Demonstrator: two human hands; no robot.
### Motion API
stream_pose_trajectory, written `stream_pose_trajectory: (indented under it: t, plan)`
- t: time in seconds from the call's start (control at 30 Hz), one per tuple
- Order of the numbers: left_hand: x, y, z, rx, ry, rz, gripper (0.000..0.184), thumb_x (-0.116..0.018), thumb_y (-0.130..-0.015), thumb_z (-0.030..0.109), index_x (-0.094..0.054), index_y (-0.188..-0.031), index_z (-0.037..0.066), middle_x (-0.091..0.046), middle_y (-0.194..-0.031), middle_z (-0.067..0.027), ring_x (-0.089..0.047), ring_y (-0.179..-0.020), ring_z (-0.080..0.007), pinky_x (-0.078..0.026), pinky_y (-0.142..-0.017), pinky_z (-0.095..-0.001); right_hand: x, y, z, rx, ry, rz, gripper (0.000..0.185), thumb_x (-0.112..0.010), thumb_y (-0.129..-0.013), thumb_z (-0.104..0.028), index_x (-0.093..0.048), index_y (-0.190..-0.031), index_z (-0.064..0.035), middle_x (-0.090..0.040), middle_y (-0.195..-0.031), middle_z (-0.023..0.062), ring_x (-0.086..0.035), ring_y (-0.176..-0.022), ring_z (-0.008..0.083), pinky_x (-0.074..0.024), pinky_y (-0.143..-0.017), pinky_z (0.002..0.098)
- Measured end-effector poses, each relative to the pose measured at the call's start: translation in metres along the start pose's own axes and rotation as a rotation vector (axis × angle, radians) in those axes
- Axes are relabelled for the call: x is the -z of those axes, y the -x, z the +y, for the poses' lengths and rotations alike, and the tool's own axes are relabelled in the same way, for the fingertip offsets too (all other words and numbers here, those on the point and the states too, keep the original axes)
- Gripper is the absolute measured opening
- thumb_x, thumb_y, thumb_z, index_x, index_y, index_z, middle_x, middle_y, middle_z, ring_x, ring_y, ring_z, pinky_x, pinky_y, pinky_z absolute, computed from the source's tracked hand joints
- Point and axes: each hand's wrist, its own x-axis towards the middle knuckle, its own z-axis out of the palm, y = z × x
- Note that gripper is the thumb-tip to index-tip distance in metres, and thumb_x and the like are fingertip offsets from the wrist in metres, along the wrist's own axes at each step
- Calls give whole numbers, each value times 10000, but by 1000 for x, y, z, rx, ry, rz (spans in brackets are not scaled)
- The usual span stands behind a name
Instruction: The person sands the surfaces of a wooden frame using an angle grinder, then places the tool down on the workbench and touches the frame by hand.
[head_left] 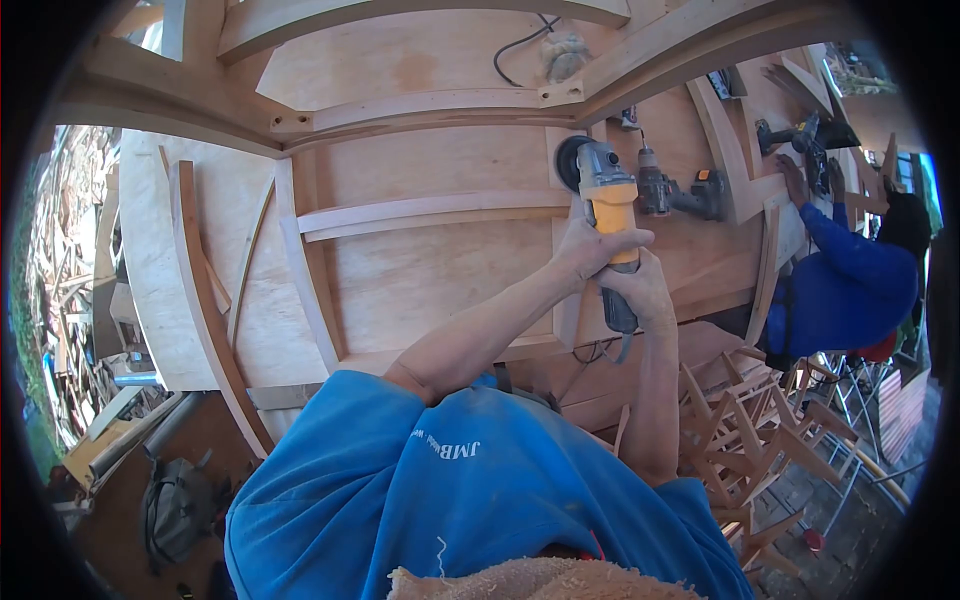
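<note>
Both my hands are wrapped round a yellow and grey angle grinder (pixel 611 205). My left hand (pixel 592 247) grips the body just behind the yellow part, and my right hand (pixel 640 287) closes on the rear handle. The grinder's dark round disc (pixel 572 163) is at the far end, against or very near an upright of the wooden frame (pixel 430 212); whether it touches, I cannot tell. To the right of the grinder a cordless drill (pixel 655 185) lies on the plywood table (pixel 430 165).
A curved frame rail (pixel 420 105) crosses above the table. Another curved wooden piece (pixel 200 290) leans at the left. A person in blue (pixel 850 275) works at the right near another power tool (pixel 805 135). Wooden chair frames (pixel 745 415) stand lower right; a bag (pixel 175 510) lies lower left.
</note>
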Motion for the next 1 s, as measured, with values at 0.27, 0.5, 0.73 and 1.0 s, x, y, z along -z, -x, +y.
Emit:
stream_pose_trajectory:
  t: [0.27, 0.5, 0.73, 1.0]
  plan:
    - [-2, 40, -42, 95, -88, 18, 543, -937, -792, 376, -716, -1134, 16, -767, -1044, -82, -744, -927, -159, -619, -833, -347, -2, 39, 39, -23, 25, 1, 465, -858, -747, -134, -714, -1156, 35, -776, -976, 97, -760, -896, 176, -601, -788, 336]
    - [-19, 53, -41, 235, -170, -71, 463, -922, -817, 344, -739, -1093, 19, -775, -1018, -82, -750, -922, -156, -611, -827, -335, 1, 64, 55, 0, -99, 77, 410, -856, -755, -98, -700, -1110, 36, -758, -859, 86, -756, -777, 183, -601, -692, 332]
    - [-20, 37, -38, 232, -240, -85, 431, -908, -834, 329, -754, -1081, 12, -785, -1016, -81, -758, -901, -157, -616, -823, -332, 4, 52, 63, 20, -114, 122, 380, -852, -765, -79, -701, -1097, 27, -751, -841, 71, -741, -748, 161, -587, -675, 318]
    - [-4, 42, -40, 191, -135, -50, 472, -935, -799, 352, -748, -1085, 26, -780, -1015, -88, -756, -917, -159, -610, -820, -333, -10, 49, 49, 17, -78, 73, 447, -877, -765, -95, -689, -1150, 34, -762, -981, 78, -745, -867, 154, -591, -752, 317]
